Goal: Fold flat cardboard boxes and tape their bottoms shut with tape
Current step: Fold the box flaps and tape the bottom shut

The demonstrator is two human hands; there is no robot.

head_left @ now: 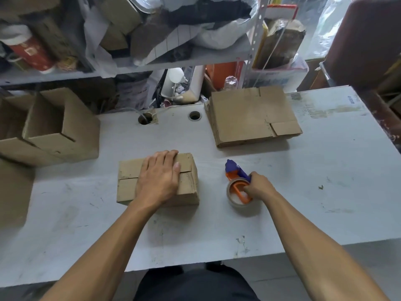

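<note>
Folded box (pixel 130 181) mid-table (pixel 325 192), tape dispenser (pixel 237 183) to its right, flat box stack (pixel 251 116) behind, open boxes (pixel 54 131) far left

Left hand (pixel 159 177) presses folded box (pixel 130 181); right hand (pixel 258 187) grips tape dispenser (pixel 235 173).

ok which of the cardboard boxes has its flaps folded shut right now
The small box under the left hand, at the table's middle. Its flaps meet in a seam on top; the boxes at the left edge stand open, and the stack behind is still flat.

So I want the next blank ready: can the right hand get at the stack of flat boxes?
Probably yes: the stack of flat boxes lies beyond the right hand, bare table between, but it grips the tape dispenser.
</note>
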